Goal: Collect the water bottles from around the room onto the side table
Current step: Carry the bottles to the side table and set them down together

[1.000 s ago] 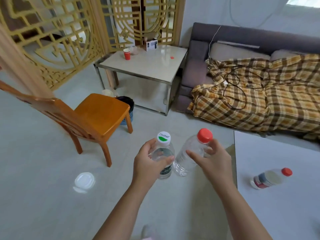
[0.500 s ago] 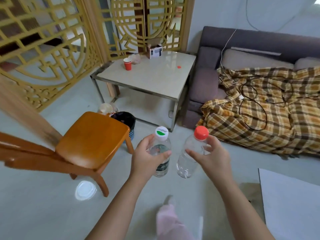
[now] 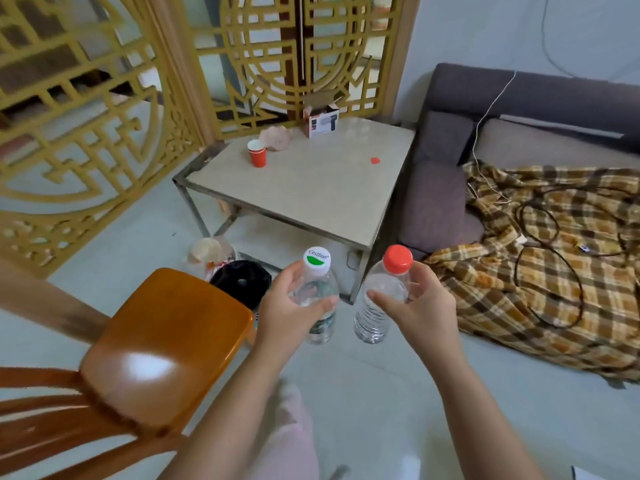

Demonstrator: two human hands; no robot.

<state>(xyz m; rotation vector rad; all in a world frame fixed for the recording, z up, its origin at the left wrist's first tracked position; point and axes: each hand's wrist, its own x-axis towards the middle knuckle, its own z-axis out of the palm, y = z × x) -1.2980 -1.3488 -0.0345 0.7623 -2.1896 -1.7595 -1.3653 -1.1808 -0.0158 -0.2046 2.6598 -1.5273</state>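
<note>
Head view: my left hand has its grip wrapped round the white-capped bottle, and my right hand grips the red-capped bottle just under its neck. Both are upright, carried side by side near the centre of the frame, clear of the floor. Compared with a second ago, the side counter has swung from 11 o'clock to sit straight ahead at 12 and looms larger, while the wooden chair has slid to 8 o'clock. I judge I am closing on the counter and the drop-off is next.

The white surface with a third bottle, seen at 4 o'clock a second ago, is out of frame now, bar perhaps a sliver at the lower right corner. On the counter I make out a red cup and a small box, but no bottles yet. The pinkish lump beside the cup is too blurred to identify, and the chair's back is cut off at the left edge.
</note>
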